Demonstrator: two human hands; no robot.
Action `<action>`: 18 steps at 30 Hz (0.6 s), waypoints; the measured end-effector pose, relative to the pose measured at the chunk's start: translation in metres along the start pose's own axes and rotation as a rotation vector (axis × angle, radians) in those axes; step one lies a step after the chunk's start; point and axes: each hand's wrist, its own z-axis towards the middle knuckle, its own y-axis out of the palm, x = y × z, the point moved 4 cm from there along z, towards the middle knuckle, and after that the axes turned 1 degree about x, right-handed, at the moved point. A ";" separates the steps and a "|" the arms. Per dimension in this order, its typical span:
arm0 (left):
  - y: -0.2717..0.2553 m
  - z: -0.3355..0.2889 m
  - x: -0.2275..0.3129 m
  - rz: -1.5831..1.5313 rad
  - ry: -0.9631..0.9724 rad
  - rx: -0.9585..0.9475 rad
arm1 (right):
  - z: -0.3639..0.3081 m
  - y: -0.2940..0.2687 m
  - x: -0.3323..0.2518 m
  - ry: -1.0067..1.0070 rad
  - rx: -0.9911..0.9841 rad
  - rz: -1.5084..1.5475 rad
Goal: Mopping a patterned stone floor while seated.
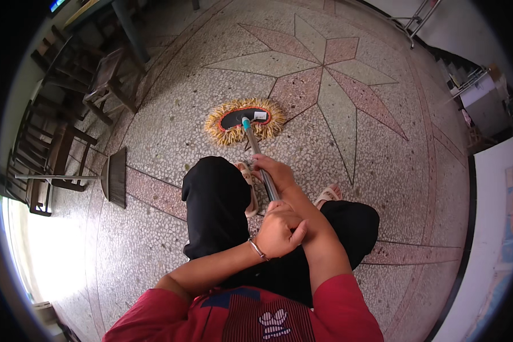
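Observation:
A mop (pixel 248 121) with a yellow fringe, dark oval pad and orange edging lies on the floor ahead of my feet. Its metal handle, with a teal joint at the head, slants back toward me between my knees. Lower on the pole, my right hand (pixel 275 172) wraps round it. My left hand (pixel 279 231), with a silver bangle at the wrist, is closed at the near end of the handle, close against my right forearm. The very end of the handle is hidden under my left hand.
Speckled stone floor (pixel 171 108) carries a star pattern in pink and grey. Wooden chairs (pixel 65 151) line the left, with a table (pixel 130 28) beyond. A broom (pixel 115 176) lies toward them. On the right are a white panel (pixel 493 188) and a metal rack (pixel 419 20).

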 end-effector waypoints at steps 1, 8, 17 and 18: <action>0.006 0.008 -0.001 -0.011 0.005 -0.021 | 0.001 -0.005 0.010 0.225 -0.004 0.261; 0.052 0.059 -0.011 -0.045 0.098 -0.204 | -0.017 -0.107 0.003 -0.215 0.364 -0.395; 0.099 0.066 -0.051 -0.297 0.209 -0.435 | -0.079 -0.165 0.051 0.128 0.777 -0.356; 0.100 0.065 -0.052 -0.302 0.211 -0.442 | -0.083 -0.166 0.056 0.134 0.784 -0.358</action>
